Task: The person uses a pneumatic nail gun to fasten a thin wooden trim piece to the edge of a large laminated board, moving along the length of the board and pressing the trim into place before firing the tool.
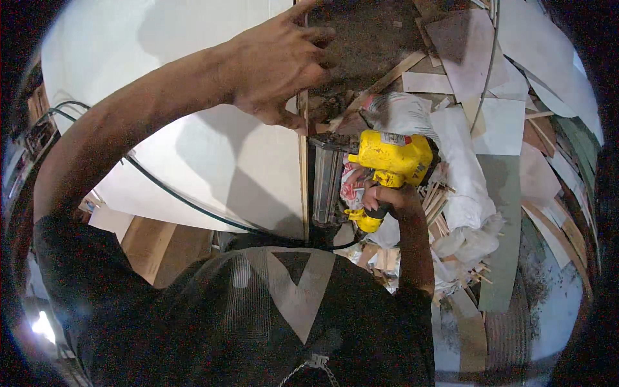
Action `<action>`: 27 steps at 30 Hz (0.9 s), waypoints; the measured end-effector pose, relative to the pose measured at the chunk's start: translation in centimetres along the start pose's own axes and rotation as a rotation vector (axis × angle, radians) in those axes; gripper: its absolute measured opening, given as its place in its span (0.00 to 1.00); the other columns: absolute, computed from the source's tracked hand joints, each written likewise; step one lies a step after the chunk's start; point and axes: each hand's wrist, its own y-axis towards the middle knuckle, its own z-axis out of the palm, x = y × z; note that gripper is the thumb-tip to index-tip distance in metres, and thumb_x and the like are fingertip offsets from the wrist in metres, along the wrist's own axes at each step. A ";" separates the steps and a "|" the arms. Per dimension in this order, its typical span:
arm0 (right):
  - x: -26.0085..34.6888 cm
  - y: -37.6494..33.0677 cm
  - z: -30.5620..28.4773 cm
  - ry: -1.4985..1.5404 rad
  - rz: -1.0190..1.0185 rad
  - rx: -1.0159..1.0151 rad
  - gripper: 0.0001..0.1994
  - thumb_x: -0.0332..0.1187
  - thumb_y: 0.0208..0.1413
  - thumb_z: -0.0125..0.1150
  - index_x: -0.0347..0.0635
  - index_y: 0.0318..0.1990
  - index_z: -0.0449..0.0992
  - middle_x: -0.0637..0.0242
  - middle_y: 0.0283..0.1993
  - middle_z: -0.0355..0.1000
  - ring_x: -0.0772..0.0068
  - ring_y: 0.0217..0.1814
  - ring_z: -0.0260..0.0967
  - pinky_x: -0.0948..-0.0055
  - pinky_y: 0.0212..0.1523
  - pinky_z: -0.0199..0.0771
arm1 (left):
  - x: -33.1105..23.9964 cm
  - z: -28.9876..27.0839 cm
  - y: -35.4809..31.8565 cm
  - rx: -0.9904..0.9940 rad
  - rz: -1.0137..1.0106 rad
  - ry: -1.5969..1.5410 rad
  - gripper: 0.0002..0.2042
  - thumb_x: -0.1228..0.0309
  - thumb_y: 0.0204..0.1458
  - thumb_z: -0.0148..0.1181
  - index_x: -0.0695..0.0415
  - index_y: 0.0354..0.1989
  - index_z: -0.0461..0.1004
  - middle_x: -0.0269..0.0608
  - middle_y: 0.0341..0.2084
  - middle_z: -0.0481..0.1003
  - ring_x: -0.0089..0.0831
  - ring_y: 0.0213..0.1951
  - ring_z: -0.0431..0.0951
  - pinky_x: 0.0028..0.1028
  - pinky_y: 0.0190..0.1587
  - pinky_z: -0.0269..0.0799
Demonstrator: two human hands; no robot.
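My right hand (380,197) is wrapped round the handle of a yellow nail gun (394,153). The gun's long dark magazine (326,184) lies alongside the edge of a large white panel (174,155), close to its wooden edge strip (303,174). Whether the gun touches the strip I cannot tell. My left hand (284,68) is spread on the panel further away, its fingers reaching past the edge and its thumb near the strip. Part of my right hand's grip is hidden by the gun.
A dark hose (184,197) runs across the panel toward my body. To the right lie white plastic sacks (461,171), thin wood sticks (436,201) and several sheet offcuts (503,126). A brown board (149,245) shows below the panel at the left.
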 end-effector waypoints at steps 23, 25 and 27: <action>2.5 0.2 1.6 0.141 -0.125 0.049 0.15 0.27 0.47 0.54 0.34 0.44 0.67 0.66 0.28 0.68 0.76 0.20 0.63 0.74 0.26 0.65 | 1.2 -1.7 0.5 0.332 0.112 -0.053 0.30 0.41 0.45 0.53 0.51 0.50 0.70 0.41 0.49 0.70 0.43 0.58 0.63 0.65 0.60 0.34; 1.5 0.4 0.8 0.123 -0.112 0.082 0.17 0.26 0.46 0.54 0.34 0.46 0.66 0.65 0.31 0.69 0.76 0.20 0.63 0.74 0.26 0.65 | 1.2 -0.9 0.5 0.319 0.097 -0.059 0.30 0.41 0.44 0.53 0.51 0.50 0.71 0.41 0.49 0.71 0.43 0.57 0.64 0.65 0.60 0.35; 0.9 0.3 0.3 0.104 -0.100 0.119 0.19 0.26 0.46 0.54 0.34 0.48 0.65 0.64 0.33 0.69 0.77 0.21 0.63 0.74 0.26 0.66 | 1.3 -0.1 0.4 0.306 0.078 -0.064 0.31 0.41 0.44 0.54 0.51 0.49 0.71 0.40 0.49 0.71 0.43 0.56 0.64 0.65 0.60 0.35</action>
